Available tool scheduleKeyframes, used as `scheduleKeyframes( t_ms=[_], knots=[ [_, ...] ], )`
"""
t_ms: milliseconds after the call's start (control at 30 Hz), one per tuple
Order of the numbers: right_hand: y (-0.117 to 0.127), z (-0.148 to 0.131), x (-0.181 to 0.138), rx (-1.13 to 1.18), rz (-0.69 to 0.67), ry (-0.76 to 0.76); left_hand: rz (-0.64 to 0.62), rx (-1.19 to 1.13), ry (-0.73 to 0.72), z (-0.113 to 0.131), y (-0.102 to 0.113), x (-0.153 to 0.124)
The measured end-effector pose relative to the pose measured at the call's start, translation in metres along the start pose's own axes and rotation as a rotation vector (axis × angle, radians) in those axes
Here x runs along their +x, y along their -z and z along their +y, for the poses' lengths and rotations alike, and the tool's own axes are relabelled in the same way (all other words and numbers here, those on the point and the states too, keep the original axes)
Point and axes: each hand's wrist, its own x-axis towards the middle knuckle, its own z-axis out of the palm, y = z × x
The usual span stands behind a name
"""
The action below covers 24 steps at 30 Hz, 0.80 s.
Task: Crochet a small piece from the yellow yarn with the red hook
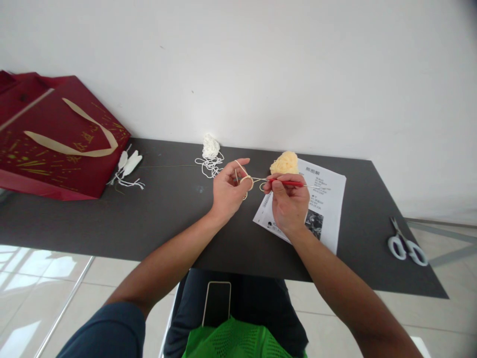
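My right hand (288,201) is closed around a crochet hook with a red handle (290,183), its thin metal end pointing right over the paper. Cream yarn (257,179) runs from the hook's left side to my left hand (229,189). There the yarn loops over the raised index finger, and the thumb and fingers pinch a small ring of it. A ball of pale yellow yarn (285,163) lies just behind my right hand. Under that hand is a printed sheet (330,199) with text and a dark picture, partly hidden by the hand and wrist.
White yarn (210,146) lies in a loose heap near the wall. Further left are small white pieces with strings (130,163) beside a dark red bag (67,139). Scissors (406,243) rest near the dark table's (167,209) right edge. A phone (216,302) lies on my lap.
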Motion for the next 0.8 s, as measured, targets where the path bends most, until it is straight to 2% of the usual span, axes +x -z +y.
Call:
scheduleKeyframes(
  t_ms=[300,600,800],
  knots=[
    [-0.004,0.003,-0.007,-0.015,-0.008,0.072,0.049,0.089,-0.036,-0.001,0.001,0.0],
    [0.002,0.003,-0.015,-0.347,-0.086,0.242,0.148,0.092,-0.042,-0.005,0.005,0.004],
    [0.004,0.008,-0.012,-0.416,-0.125,0.305,0.154,-0.031,0.075,-0.008,0.003,0.008]
  ],
)
